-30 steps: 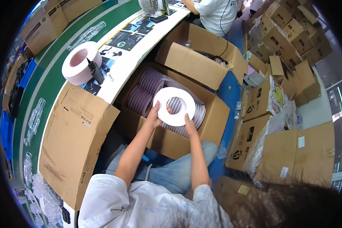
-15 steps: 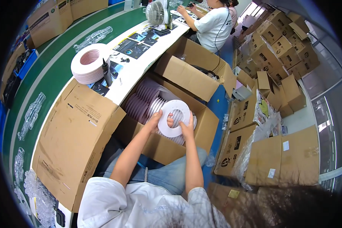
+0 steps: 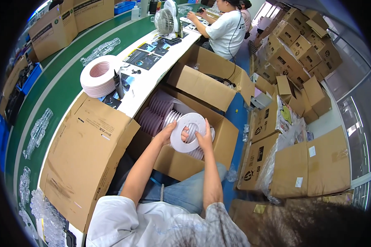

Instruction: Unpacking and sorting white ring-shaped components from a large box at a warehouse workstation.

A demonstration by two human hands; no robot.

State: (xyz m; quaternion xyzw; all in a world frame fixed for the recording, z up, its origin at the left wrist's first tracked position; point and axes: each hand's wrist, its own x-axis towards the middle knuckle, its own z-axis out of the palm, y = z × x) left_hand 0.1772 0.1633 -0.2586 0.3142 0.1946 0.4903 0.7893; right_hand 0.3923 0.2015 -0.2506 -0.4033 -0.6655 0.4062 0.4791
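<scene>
A flat white ring (image 3: 192, 118) with a round hole is held up between my two hands. My left hand (image 3: 167, 133) grips its left rim, with fingertips showing through the hole. On the right side, my right hand (image 3: 205, 139) closes on the rim, thumb lying over the front. Under the ring stands an open cardboard box (image 3: 224, 142) in front of my knees. Rows of similar rings (image 3: 154, 113) stand on edge inside it, partly hidden by my hands and the held ring.
On the white table at left are a stack of rings (image 3: 98, 84), a black nozzle bottle (image 3: 118, 85) and a fan (image 3: 166, 20). A cardboard sheet (image 3: 84, 152) covers the near end. Another open box (image 3: 200, 86) lies ahead, near a co-worker (image 3: 226, 35). Cartons (image 3: 290, 168) line the right.
The view has shifted slightly. Both hands still hold the ring, which is tilted a little differently. The co-worker's arms have moved slightly.
</scene>
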